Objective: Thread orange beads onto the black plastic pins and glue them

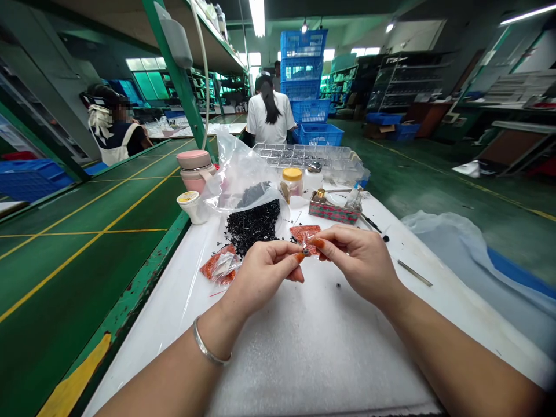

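My left hand (pixel 264 269), with a silver bangle at the wrist, pinches a small dark part (pixel 306 252) between thumb and forefinger. Right beside it, the fingertips of my right hand (pixel 362 258) are pressed together at the same part; whatever they grip is too small to make out. Behind my hands lies a pile of small black pieces (pixel 252 225), spilling from a clear plastic bag (pixel 243 168). One bag of orange-red pieces (pixel 220 263) is left of my left hand; another orange-red bag (pixel 305 233) lies just behind my fingertips.
A patterned box (pixel 333 212), yellow-lidded jar (pixel 291 184), pink mug (pixel 195 171), white cup (pixel 192 207) and compartment tray (pixel 310 159) stand toward the back. A metal strip (pixel 414 273) lies at right on the white table (pixel 321 359). Two seated people are farther off, by blue crates (pixel 310 110).
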A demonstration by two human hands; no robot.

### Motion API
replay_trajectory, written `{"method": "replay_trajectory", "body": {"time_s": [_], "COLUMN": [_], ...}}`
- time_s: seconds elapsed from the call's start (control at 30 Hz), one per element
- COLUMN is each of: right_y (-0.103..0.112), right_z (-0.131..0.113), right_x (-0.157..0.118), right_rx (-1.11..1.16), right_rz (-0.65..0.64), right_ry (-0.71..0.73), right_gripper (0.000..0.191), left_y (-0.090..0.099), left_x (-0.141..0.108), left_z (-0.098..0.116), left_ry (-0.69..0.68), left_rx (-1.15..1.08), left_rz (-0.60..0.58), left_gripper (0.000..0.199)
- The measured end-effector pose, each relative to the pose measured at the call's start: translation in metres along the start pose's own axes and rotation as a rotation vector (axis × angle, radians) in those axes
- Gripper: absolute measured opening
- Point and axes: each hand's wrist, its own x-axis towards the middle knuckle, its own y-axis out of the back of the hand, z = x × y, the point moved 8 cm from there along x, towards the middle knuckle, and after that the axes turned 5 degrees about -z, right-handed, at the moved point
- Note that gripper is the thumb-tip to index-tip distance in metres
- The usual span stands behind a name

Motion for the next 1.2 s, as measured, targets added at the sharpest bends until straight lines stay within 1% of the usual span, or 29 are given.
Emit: {"method": "replay_trajectory", "body": {"time_s": [0.1, 0.17, 0.3, 0.4, 0.5, 0.63, 0.83, 0.93, 1.03, 1.2], "right_y": [-0.002, -0.004, -0.009, -0.010, -0.009, -0.006, -0.004, -0.005, -0.005, -0.003], "right_z": [-0.001, -0.001, 0.001, 0.000, -0.001, 0.003, 0.013, 0.016, 0.017, 0.018], "right_x": [0.000, 0.000, -0.001, -0.002, -0.001, 0.000, 0.000, 0.000, 0.002, 0.002], "right_rx": [0.009, 0.016, -0.010, -0.028, -0.028, 0.014, 0.209, 0.274, 0.297, 0.304], "right_rz": [-0.013, -0.030, -0.085, -0.103, -0.096, -0.058, -0.019, -0.028, -0.026, -0.003], "right_ry": [0.009, 0.012, -0.003, 0.016, 0.038, 0.007, -0.111, -0.151, -0.157, -0.178], "right_gripper": [0.012, 0.010, 0.017, 0.016, 0.014, 0.010, 0.010, 0.012, 0.014, 0.018], "left_y": [0.000, 0.000, 0.002, 0.002, 0.001, 0.004, 0.016, 0.016, 0.015, 0.013], "left_x": [0.000, 0.000, -0.001, -0.001, -0.001, 0.000, 0.002, 0.003, 0.004, 0.006], "left_z": [0.000, 0.002, 0.008, 0.009, 0.007, 0.002, -0.005, -0.008, -0.010, -0.012], "left_ry": [0.004, -0.018, -0.076, -0.091, -0.081, -0.036, -0.031, -0.019, -0.009, 0.004], "left_rx": [-0.022, -0.002, 0.080, 0.110, 0.093, -0.008, -0.236, -0.333, -0.413, -0.479], "left_rz": [0.005, 0.009, 0.030, 0.033, 0.031, 0.045, 0.103, 0.083, 0.067, 0.058], "left_gripper": [0.020, 0.020, 0.019, 0.019, 0.018, 0.019, 0.020, 0.024, 0.026, 0.026]}}
